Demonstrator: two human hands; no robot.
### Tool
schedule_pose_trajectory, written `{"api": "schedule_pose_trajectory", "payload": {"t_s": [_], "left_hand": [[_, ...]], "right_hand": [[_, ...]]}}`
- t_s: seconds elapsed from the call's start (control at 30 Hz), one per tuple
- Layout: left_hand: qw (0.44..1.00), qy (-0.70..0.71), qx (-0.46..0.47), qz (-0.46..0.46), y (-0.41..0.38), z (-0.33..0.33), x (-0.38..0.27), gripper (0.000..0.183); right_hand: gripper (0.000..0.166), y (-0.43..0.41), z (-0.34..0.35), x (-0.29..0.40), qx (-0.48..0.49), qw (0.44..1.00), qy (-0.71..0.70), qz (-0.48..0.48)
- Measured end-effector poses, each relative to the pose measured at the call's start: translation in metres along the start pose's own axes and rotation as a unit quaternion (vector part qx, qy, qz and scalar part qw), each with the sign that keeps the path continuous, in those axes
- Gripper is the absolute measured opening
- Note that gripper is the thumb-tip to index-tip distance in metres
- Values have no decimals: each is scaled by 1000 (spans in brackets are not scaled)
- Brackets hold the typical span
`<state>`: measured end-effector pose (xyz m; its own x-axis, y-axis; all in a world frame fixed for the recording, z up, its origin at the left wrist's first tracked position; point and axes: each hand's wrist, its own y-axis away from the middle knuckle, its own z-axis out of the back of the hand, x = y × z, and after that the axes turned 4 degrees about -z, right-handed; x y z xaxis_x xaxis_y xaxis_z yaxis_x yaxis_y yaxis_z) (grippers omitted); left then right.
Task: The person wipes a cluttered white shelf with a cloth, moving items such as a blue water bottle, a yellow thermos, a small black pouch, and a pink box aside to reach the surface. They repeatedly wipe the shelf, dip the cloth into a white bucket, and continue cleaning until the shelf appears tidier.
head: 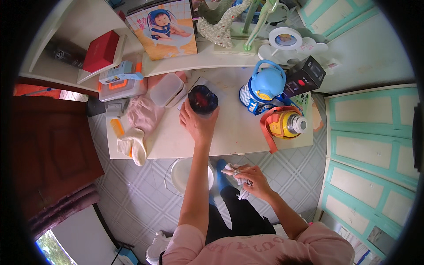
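Observation:
My left hand [200, 127] reaches over the white tabletop [228, 135] and grips a dark, glossy round container [202, 98] with a wavy rim and a red patch in the middle. The container is at a pale flat sheet [217, 86]; whether it rests on it or is held just above, I cannot tell. Below the table's front edge, my right hand [256, 182] holds a crumpled whitish cloth [243, 181] with pinkish parts. Left of the dark container lies a clear plastic box [167, 90].
A blue water bottle [268, 82], a black box [304, 77] and a yellow flask [285, 125] stand at right. A pink cloth pouch [144, 112] and white socks [133, 145] lie at left. A white bucket [177, 175] stands on the floor. Photo frames and ornaments line the shelf [169, 64].

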<state>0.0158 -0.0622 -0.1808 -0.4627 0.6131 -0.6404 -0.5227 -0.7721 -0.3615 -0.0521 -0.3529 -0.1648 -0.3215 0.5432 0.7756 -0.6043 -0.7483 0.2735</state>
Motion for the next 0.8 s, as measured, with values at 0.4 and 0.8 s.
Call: {"api": "schedule_pose_trajectory", "payload": {"t_s": [0.4, 0.8], "left_hand": [[998, 1, -11, 68, 9, -22, -21, 102], [964, 255, 69, 34, 26, 5, -12, 86]], "right_hand": [[49, -4, 16, 10, 1, 1000, 16, 13], [52, -45, 64, 38, -166, 985, 16, 51]]}}
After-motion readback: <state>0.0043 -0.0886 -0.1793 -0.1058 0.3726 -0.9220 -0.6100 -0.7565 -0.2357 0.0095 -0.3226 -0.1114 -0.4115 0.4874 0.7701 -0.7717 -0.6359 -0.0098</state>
